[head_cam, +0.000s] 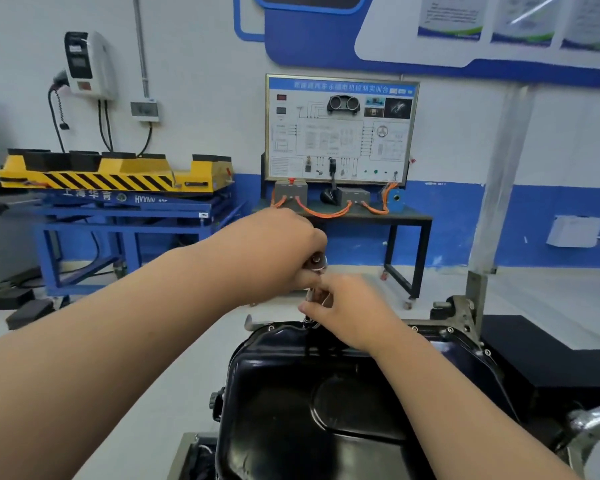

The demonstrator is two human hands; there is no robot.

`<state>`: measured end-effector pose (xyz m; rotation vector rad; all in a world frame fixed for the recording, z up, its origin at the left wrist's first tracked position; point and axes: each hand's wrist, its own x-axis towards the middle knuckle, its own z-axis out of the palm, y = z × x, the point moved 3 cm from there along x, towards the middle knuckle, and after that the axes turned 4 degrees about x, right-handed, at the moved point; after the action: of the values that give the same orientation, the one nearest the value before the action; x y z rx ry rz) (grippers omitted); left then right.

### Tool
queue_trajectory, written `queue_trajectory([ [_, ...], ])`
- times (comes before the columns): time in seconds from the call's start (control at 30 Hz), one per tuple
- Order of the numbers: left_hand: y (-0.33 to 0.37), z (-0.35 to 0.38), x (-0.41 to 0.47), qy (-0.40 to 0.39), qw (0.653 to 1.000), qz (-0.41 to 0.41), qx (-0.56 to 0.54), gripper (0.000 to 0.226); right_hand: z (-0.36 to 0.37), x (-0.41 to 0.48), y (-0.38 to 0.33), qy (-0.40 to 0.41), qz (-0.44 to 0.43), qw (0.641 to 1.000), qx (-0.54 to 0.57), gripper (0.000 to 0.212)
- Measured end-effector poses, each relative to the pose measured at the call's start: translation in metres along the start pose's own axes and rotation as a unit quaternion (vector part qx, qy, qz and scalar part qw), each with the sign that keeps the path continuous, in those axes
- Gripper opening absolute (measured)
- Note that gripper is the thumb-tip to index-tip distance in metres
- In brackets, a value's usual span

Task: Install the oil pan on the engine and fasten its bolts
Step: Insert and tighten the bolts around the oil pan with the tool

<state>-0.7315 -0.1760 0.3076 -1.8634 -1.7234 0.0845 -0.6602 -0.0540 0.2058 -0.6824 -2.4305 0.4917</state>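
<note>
Glossy black stamped-metal oil pan fills the lower middle of the view. It is seated with its closed belly facing up and its flat flange down on the grey metal engine casting, which shows just beyond the pan's far right corner. The paint is shiny enough to mirror the arms, the corners are rounded, and a shallow raised step crosses the belly. A round black plug sticks out of the left wall. Small silver bolt heads sit in the flange along the far edge and round the far right corner. The pan's long axis seems to run away from the person toward the wall, but the near end is cut off by the frame, so this is not certain

At the far rim a slim silver ratchet tool stands nearly upright, its lower tip on the flange. The left hand is curled over the tool's top, gripping the head. The right hand, just below it, pinches the shaft between fingertips and thumb

Behind, well apart from the pan, a framed wiring training board stands on a dark table, and a yellow lift platform with black stripes rests on a blue stand
</note>
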Motion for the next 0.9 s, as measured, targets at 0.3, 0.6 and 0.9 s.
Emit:
queue_trajectory([
  [0.3, 0.008, 0.007, 0.000, 0.057, 0.987, 0.126, 0.082, 0.027, -0.007, -0.005, 0.000, -0.009, -0.032, 0.999, 0.004, 0.009],
  [0.6, 0.009, -0.002, 0.007, -0.060, 0.994, -0.055, 0.070, 0.032, -0.002, -0.002, -0.005, 0.014, -0.017, 0.999, -0.024, 0.016],
  [0.9, 0.020, 0.001, 0.004, 0.024, 0.993, 0.065, 0.099, 0.023, -0.002, -0.003, 0.000, -0.032, -0.018, 0.999, -0.018, 0.020],
])
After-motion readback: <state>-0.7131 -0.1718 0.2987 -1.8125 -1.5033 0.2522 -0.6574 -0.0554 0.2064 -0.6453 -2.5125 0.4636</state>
